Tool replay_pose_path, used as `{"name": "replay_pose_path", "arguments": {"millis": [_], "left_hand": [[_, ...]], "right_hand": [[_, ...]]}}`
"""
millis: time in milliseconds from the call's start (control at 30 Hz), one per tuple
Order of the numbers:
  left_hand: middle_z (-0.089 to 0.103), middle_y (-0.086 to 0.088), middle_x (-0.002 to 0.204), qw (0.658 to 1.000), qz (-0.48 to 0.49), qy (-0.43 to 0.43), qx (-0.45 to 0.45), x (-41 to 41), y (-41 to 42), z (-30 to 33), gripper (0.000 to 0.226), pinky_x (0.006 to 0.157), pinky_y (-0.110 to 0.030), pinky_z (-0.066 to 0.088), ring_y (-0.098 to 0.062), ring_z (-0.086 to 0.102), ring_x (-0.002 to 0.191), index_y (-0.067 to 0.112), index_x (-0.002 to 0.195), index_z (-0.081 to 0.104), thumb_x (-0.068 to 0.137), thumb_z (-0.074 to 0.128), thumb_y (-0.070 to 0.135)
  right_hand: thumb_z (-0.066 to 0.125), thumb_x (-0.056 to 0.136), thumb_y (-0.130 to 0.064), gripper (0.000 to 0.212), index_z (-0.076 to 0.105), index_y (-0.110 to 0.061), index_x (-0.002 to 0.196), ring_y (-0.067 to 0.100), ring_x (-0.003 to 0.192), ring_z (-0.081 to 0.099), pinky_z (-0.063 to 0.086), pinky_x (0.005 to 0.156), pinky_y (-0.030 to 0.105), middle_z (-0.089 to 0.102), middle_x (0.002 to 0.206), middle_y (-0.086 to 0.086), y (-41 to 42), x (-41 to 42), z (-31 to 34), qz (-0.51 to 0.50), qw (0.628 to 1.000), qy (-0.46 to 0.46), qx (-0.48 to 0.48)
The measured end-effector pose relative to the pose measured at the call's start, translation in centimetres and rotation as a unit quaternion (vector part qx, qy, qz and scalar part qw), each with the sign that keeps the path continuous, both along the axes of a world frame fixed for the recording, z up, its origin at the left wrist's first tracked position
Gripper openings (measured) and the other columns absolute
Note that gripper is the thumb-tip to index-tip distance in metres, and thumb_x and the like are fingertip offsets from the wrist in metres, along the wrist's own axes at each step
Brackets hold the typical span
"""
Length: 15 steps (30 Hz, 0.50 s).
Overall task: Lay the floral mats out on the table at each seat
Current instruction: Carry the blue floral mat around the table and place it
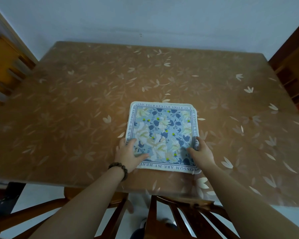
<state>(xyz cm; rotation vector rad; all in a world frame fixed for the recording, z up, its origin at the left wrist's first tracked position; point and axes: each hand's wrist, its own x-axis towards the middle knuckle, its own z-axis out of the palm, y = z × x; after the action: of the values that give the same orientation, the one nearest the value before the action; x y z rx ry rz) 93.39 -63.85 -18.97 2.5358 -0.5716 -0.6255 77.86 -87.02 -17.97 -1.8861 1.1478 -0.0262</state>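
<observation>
One floral mat (162, 135) lies at the near seat, left hand (128, 155) and right hand (201, 154) flat-fingered, pressing it; other seats remain unserved.

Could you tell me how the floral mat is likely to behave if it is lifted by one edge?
The floral mat looks like thin woven cloth lying flat, so it would probably droop and weigh little. On the glossy table cover it may slide easily when pushed.

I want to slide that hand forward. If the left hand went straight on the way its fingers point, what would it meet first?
Only the floral mat it already rests on; the left hand points across it toward the right hand, probably next.
</observation>
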Motion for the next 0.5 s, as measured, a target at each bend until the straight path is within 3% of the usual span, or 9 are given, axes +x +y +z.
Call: {"name": "replay_pose_path", "arguments": {"millis": [100,200,333,433,500], "left_hand": [[0.037,-0.008,0.143,0.997,0.057,0.016,-0.039,1.7,-0.5,0.5,0.076,0.1,-0.042,0.042,-0.029,0.044,0.125,0.025,0.138,0.038,0.074,0.073,0.048],[0.063,0.001,0.115,0.991,0.09,0.068,-0.07,3.6,-1.1,0.9,0.05,0.081,-0.041,0.054,-0.022,0.063,0.098,0.02,0.121,0.05,0.079,0.073,0.034],[0.066,-0.005,0.099,0.989,0.106,0.099,-0.02,5.3,-2.4,0.7,0.029,0.075,-0.042,0.055,-0.024,0.064,0.084,0.011,0.105,0.057,0.086,0.066,0.031],[0.062,-0.004,0.096,0.983,0.145,0.112,-0.033,5.7,-2.9,0.6,0.028,0.069,-0.039,0.053,-0.024,0.062,0.083,0.009,0.105,0.05,0.086,0.066,0.021],[0.059,0.002,0.092,0.981,0.147,0.093,-0.083,5.6,-3.0,0.8,0.031,0.057,-0.027,0.046,-0.015,0.059,0.075,0.012,0.109,0.046,0.086,0.066,0.013]], "right_hand": [[0.061,0.085,-0.028,0.058,0.04,-0.015,0.138,0.03,0.1,0.06,0.052,0.083,0.044,0.06,0.117,0.01,-0.2,1.2,0.1,-0.056,0.998,0.005,0.001],[0.062,0.086,-0.026,0.047,0.048,-0.006,0.125,0.02,0.074,0.057,0.045,0.056,0.03,0.058,0.09,0.002,-1.3,2.0,0.4,-0.097,0.995,0.022,0.029],[0.063,0.085,-0.02,0.019,0.063,-0.005,0.097,0.02,0.064,0.06,0.053,0.062,0.033,0.063,0.074,0.004,-3.1,2.6,0.5,-0.12,0.988,0.025,0.097],[0.061,0.086,-0.013,0.015,0.059,-0.007,0.1,0.025,0.072,0.064,0.054,0.059,0.033,0.065,0.082,0.008,-3.3,3.3,0.5,-0.114,0.987,0.009,0.115],[0.061,0.086,-0.01,0.019,0.054,-0.01,0.104,0.025,0.08,0.064,0.052,0.061,0.033,0.063,0.089,0.006,-3.2,3.6,0.7,-0.112,0.988,-0.021,0.108]]}}
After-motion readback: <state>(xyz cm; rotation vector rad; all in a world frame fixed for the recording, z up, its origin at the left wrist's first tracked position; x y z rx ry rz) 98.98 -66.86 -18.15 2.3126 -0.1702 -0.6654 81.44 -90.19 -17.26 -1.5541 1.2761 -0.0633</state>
